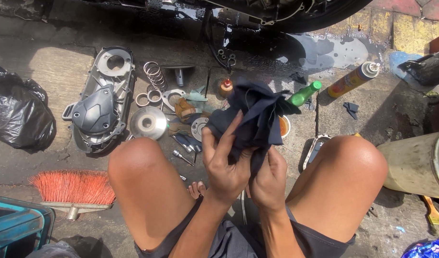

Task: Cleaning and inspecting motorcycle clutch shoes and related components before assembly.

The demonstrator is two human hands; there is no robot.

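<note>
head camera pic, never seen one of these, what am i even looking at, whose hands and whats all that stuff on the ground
The single picture comes from a camera worn on a person's head, looking down. So the bare knees and both hands belong to the wearer, who is squatting on stained concrete.

The left hand and right hand are both closed on a dark blue rag, bunched up between them.

Laid out on the ground are machine parts: a grey engine cover, a coil spring, a round metal disc and some rings. Farther right stand a green bottle and a spray can. An orange broom lies at the left, beside a black plastic bag. At the top edge is the underside of a vehicle.
</note>
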